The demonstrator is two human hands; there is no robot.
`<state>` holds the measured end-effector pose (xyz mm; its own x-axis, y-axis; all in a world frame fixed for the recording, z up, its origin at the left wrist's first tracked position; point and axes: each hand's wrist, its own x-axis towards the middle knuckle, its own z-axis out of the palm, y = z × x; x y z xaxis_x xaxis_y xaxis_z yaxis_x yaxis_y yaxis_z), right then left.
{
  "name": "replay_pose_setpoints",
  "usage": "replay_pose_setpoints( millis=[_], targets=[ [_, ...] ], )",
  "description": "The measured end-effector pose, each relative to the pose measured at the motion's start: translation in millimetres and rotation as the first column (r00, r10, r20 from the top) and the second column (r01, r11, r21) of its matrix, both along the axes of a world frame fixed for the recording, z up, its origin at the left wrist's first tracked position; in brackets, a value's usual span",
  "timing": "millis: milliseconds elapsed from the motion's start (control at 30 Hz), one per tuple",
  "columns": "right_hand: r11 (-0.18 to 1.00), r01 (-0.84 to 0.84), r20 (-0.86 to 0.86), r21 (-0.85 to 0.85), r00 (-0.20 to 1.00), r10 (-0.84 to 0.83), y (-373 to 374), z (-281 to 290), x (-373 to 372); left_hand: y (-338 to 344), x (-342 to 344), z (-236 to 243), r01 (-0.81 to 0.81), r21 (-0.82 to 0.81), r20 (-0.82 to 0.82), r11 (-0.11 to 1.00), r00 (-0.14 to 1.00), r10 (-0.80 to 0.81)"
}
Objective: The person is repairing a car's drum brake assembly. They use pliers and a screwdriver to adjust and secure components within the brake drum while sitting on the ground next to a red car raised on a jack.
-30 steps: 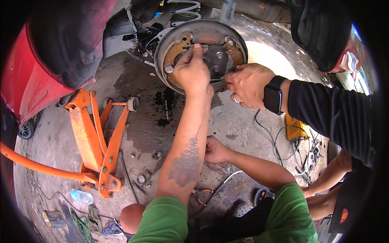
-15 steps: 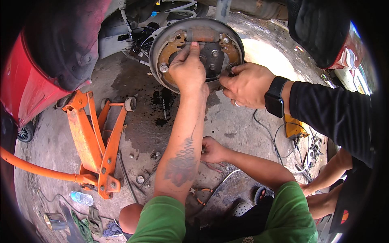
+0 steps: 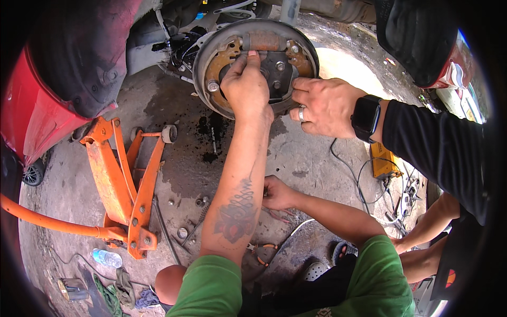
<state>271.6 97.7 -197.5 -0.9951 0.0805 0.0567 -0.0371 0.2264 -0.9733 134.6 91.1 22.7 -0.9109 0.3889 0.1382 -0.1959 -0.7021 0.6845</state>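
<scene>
In front of me stands a round drum brake assembly (image 3: 279, 79) with brownish brake shoes (image 3: 217, 64) and a rusty wheel cylinder (image 3: 264, 42) at its top. My left hand (image 3: 246, 87) is closed at its middle, thumb pressed just under the wheel cylinder; the curled fingers partly hide what they grip. Lower down, my right hand (image 3: 279, 193) is closed above the floor beside my left forearm; what it holds is too hidden to name. A co-worker's hand (image 3: 327, 108), with a ring and a dark watch (image 3: 366, 117), has its fingers on the assembly's right edge.
An orange floor jack (image 3: 113, 179) stands at left by red bodywork (image 3: 50, 116). Orange-handled pliers (image 3: 262, 254), a metal bar (image 3: 165, 230) and small parts lie on the floor. Also there are a water bottle (image 3: 107, 258), rags (image 3: 124, 288), and a yellow box (image 3: 384, 161) with cables.
The co-worker's hand has rolled over, its fingers now lying over the right edge of the brake assembly. The assembly appears slightly higher. My two hands have hardly moved.
</scene>
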Motion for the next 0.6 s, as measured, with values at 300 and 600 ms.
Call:
replay_pose_setpoints(
  millis=[300, 600],
  targets=[
    [0.999, 0.036, 0.016, 0.004, 0.999, -0.036, 5, -4, 1, 1, 0, 2, 0.028, 0.015, 0.045, 0.999, 0.999, -0.029],
    [0.971, 0.23, -0.029, -0.061, 0.972, -0.232, 12, 12, -13, 2, 0, 1, 0.016, 0.05, 0.073, 0.999, 0.997, -0.019]
  ],
)
